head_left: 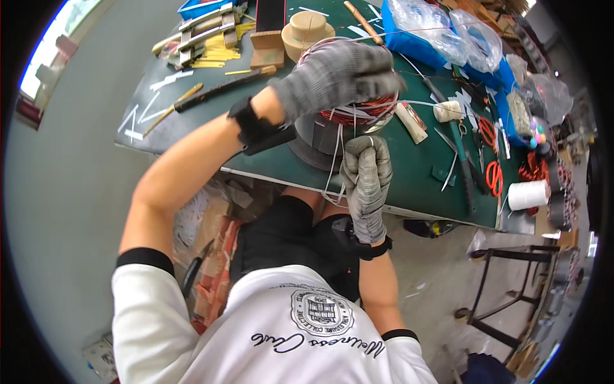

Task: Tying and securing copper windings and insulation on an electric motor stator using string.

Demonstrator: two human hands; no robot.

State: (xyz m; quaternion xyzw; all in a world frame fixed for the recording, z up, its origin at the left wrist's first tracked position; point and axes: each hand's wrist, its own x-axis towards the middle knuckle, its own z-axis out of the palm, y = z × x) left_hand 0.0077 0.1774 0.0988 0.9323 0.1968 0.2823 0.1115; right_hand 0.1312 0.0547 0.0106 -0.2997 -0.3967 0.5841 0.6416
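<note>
A motor stator [311,137], a dark grey cylinder topped by a ring of red-brown copper winding [358,114], stands at the table's near edge. Over the winding reaches my left hand [336,80] in a grey knit glove; its fingers point right, slightly smeared, and hide much of the coil. Just in front of the stator, my right hand [368,173], also gloved, is closed in a pinch on a thin white cord [338,150]. That cord runs up to the winding, and a loose loop hangs below by the table edge. Another white strand leads right from the coil.
On the green table [256,150] lie a brush [224,89], yellow strips [220,51], a round wooden block [307,32], orange-handled scissors [494,178], a hammer [464,160] and a white cord spool [529,194]. Blue bins [409,38] line the far right. A metal stand [511,294] is on the floor.
</note>
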